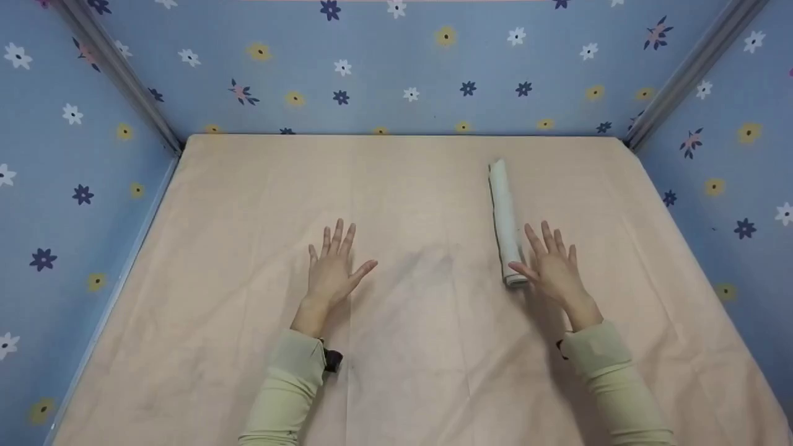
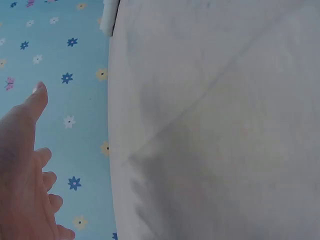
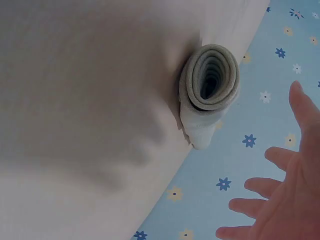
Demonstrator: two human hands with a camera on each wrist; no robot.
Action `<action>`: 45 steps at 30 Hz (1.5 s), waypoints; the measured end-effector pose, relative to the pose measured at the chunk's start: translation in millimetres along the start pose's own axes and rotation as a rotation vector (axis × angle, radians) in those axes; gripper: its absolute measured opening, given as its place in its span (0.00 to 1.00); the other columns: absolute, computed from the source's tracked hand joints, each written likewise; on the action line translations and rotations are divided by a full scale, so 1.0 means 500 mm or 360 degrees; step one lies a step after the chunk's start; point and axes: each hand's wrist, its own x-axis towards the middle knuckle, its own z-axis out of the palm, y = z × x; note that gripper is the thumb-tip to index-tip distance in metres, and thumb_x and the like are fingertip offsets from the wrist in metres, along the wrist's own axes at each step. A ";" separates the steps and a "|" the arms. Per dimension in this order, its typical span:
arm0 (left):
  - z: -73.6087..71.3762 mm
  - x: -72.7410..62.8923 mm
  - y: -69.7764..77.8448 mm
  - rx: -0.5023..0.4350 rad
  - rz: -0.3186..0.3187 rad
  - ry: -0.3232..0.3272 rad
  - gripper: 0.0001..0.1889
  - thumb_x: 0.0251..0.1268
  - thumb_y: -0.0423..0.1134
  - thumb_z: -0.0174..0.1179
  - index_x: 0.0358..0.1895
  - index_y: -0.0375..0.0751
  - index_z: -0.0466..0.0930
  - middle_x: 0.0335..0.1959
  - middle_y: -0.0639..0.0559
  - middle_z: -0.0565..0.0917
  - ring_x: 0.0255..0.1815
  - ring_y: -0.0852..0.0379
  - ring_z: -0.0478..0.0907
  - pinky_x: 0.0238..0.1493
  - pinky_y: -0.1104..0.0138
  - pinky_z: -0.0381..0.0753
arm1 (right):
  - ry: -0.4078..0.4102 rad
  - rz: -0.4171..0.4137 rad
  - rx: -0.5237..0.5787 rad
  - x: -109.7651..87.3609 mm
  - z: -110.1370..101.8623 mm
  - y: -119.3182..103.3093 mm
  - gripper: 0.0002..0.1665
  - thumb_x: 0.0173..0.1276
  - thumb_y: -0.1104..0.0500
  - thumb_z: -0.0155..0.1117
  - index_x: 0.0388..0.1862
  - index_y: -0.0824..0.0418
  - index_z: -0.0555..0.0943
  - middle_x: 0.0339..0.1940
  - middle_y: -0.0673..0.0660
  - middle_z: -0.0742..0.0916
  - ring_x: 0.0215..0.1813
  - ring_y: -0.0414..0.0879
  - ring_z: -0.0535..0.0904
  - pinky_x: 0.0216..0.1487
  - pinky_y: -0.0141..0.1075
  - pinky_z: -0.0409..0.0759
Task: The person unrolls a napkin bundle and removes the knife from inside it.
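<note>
A pale rolled-up cloth point(image 1: 505, 217) lies lengthwise right of the middle of the covered table. In the right wrist view the near end of the rolled cloth point(image 3: 210, 80) shows as a hollow spiral of several layers. My right hand point(image 1: 554, 272) hovers beside that near end with its fingers spread, its thumb overlapping the roll in the head view. Nothing is in its grasp. My left hand point(image 1: 330, 272) is held over the table left of the middle, fingers spread and holding nothing. In the left wrist view, part of the roll point(image 2: 109, 17) appears at the top edge.
A peach-coloured cloth point(image 1: 260, 186) with creases covers the table. Blue flowered panels point(image 1: 396, 68) stand at the back and both sides, with grey posts point(image 1: 124, 74) at the rear corners. Dark bands point(image 1: 332, 360) sit at the wrists below light green sleeves.
</note>
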 end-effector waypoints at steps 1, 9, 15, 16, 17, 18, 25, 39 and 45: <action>0.002 0.000 0.003 -0.0002 0.0006 0.0000 0.44 0.56 0.69 0.39 0.70 0.48 0.40 0.71 0.47 0.40 0.69 0.47 0.31 0.60 0.39 0.39 | 0.0004 -0.0005 0.0009 -0.001 0.002 0.000 0.49 0.59 0.35 0.52 0.71 0.57 0.48 0.69 0.67 0.48 0.67 0.66 0.39 0.57 0.66 0.38; 0.028 0.000 0.028 -0.0067 0.0053 0.0013 0.44 0.55 0.69 0.40 0.70 0.49 0.41 0.71 0.49 0.40 0.69 0.47 0.33 0.61 0.40 0.39 | -0.0010 -0.0006 0.0106 -0.004 0.019 -0.003 0.47 0.60 0.40 0.54 0.70 0.59 0.50 0.69 0.69 0.50 0.67 0.67 0.44 0.59 0.65 0.42; 0.045 0.001 0.050 -0.0058 0.0076 0.0025 0.43 0.56 0.69 0.40 0.70 0.49 0.42 0.71 0.49 0.41 0.69 0.44 0.38 0.60 0.40 0.43 | 0.0033 -0.0014 0.0134 -0.004 0.039 -0.003 0.45 0.61 0.43 0.56 0.69 0.62 0.52 0.67 0.70 0.55 0.66 0.67 0.49 0.59 0.62 0.49; 0.047 0.001 0.054 -0.0060 0.0080 0.0024 0.43 0.56 0.69 0.40 0.70 0.49 0.42 0.71 0.49 0.41 0.69 0.44 0.38 0.60 0.40 0.43 | 0.0040 -0.0015 0.0147 -0.004 0.042 -0.002 0.44 0.61 0.43 0.56 0.69 0.63 0.52 0.67 0.70 0.55 0.65 0.67 0.50 0.60 0.61 0.50; 0.050 0.001 0.057 -0.0061 0.0085 0.0023 0.43 0.56 0.69 0.41 0.70 0.49 0.42 0.71 0.49 0.42 0.69 0.44 0.39 0.60 0.40 0.43 | 0.0042 -0.0012 0.0166 -0.004 0.044 -0.002 0.44 0.61 0.44 0.56 0.69 0.63 0.52 0.67 0.70 0.55 0.65 0.67 0.50 0.60 0.60 0.51; 0.052 0.001 0.061 -0.0059 0.0087 0.0023 0.43 0.56 0.69 0.41 0.70 0.49 0.43 0.71 0.49 0.42 0.69 0.44 0.39 0.60 0.40 0.44 | 0.0045 -0.0004 0.0185 -0.004 0.047 -0.002 0.44 0.61 0.44 0.56 0.69 0.63 0.53 0.67 0.70 0.56 0.65 0.67 0.50 0.60 0.59 0.51; 0.072 0.006 0.088 -0.0111 0.0115 0.0006 0.43 0.55 0.68 0.43 0.70 0.49 0.44 0.71 0.48 0.43 0.69 0.45 0.40 0.60 0.40 0.45 | -0.0006 0.0098 0.0320 -0.001 0.056 -0.007 0.43 0.62 0.43 0.54 0.69 0.62 0.53 0.68 0.68 0.55 0.65 0.64 0.52 0.60 0.56 0.56; 0.103 0.022 0.142 -0.0156 0.0203 -0.0073 0.43 0.55 0.69 0.41 0.70 0.49 0.43 0.71 0.48 0.43 0.69 0.46 0.40 0.61 0.42 0.44 | 0.0082 0.0086 0.0478 0.013 0.063 0.002 0.38 0.62 0.50 0.58 0.64 0.69 0.60 0.63 0.73 0.62 0.63 0.66 0.57 0.61 0.54 0.56; 0.112 0.031 0.166 -0.0133 0.0229 -0.0113 0.43 0.56 0.68 0.42 0.70 0.49 0.43 0.71 0.49 0.43 0.69 0.47 0.40 0.62 0.43 0.44 | 0.0112 0.0078 0.0553 0.017 0.065 0.003 0.35 0.61 0.53 0.59 0.62 0.70 0.63 0.61 0.73 0.64 0.63 0.65 0.58 0.61 0.53 0.57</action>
